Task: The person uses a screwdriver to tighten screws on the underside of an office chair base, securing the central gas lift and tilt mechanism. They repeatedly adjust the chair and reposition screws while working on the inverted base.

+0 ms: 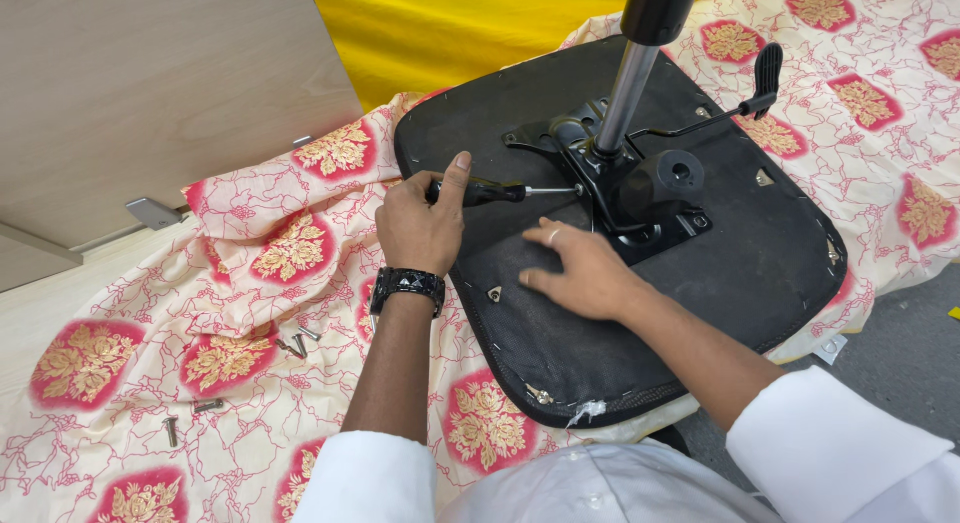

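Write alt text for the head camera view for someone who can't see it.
The left hand holds a black screwdriver against the metal mechanism on an upturned black chair seat, while the right hand rests flat on it. Loose screws lie on the floral cloth.

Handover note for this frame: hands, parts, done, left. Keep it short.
Left hand: gripping the screwdriver, tip at the metal bracket under the gas cylinder.
Right hand: flat on the upturned chair seat, steadying it, holding nothing.
Seat lies underside up on the patterned cloth. Loose screws lie on the cloth left of the left arm, more further left.
Done: cannot tell how many bracket screws are seated.
Left: the loose screws are not in any hole.
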